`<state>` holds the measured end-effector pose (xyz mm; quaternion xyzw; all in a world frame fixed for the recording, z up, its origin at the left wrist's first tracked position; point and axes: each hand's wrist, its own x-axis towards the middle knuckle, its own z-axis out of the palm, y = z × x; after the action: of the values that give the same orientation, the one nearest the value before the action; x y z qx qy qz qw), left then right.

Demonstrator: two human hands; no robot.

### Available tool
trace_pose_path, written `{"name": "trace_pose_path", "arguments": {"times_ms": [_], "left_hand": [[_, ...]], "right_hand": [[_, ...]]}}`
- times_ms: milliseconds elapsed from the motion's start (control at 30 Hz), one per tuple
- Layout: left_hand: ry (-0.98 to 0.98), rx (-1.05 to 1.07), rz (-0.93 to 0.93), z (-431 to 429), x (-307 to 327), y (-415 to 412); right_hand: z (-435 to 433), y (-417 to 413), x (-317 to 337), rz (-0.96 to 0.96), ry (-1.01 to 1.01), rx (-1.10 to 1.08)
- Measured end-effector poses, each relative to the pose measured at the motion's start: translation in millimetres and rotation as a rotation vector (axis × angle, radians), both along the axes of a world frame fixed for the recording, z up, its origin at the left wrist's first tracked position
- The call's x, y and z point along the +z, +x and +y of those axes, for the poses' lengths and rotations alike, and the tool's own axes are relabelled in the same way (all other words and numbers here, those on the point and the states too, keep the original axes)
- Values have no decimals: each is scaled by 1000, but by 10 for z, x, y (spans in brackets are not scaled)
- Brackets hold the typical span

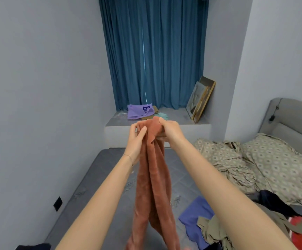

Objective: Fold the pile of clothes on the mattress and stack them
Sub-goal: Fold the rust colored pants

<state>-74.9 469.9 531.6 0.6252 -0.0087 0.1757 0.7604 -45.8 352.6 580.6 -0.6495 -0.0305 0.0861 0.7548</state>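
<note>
A rust-brown fleecy garment (153, 186) hangs in long folds from both my raised hands, out in front of me above the grey mattress (99, 177). My left hand (137, 136) pinches its top edge on the left. Beside it, my right hand (168, 130) grips the bunched top edge. The pile of clothes (227, 224) lies on the mattress at the lower right: a blue piece, an olive piece, a dark one and a red one. The garment's lower end runs out of the frame.
A patterned beige duvet and pillow (265, 165) cover the bed's right side below a grey headboard (291, 116). Beyond the mattress, a window ledge (173, 121) carries a purple bag (139, 110) and leaning picture frames (200, 100) before blue curtains. A wall runs along the left.
</note>
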Motion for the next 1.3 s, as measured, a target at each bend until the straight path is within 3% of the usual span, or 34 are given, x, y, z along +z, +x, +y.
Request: {"name": "trace_pose_path", "arguments": {"times_ms": [167, 333, 467, 567, 667, 867, 1000, 1133, 1300], "left_hand": [[147, 48, 16, 37, -156, -6], [-31, 36, -48, 174, -76, -86], [18, -125, -114, 289, 187, -136], [64, -181, -108, 379, 367, -179], [149, -132, -87, 507, 351, -163], [309, -49, 148, 702, -366, -212], [251, 49, 277, 949, -826, -314], [23, 220, 212, 1235, -568, -242], [138, -31, 168, 1398, -83, -144]], "right_hand": [[-4, -38, -51, -33, -146, 138], [-129, 130, -212, -562, -468, 70], [-132, 103, -9, -772, -659, 154], [-160, -29, 261, -653, -659, 318], [-141, -70, 370, -553, -784, 409], [107, -110, 141, -512, -617, 270], [179, -69, 70, -419, -551, 220], [138, -83, -11, -265, -540, 218], [-37, -120, -243, -51, -469, 251]]}}
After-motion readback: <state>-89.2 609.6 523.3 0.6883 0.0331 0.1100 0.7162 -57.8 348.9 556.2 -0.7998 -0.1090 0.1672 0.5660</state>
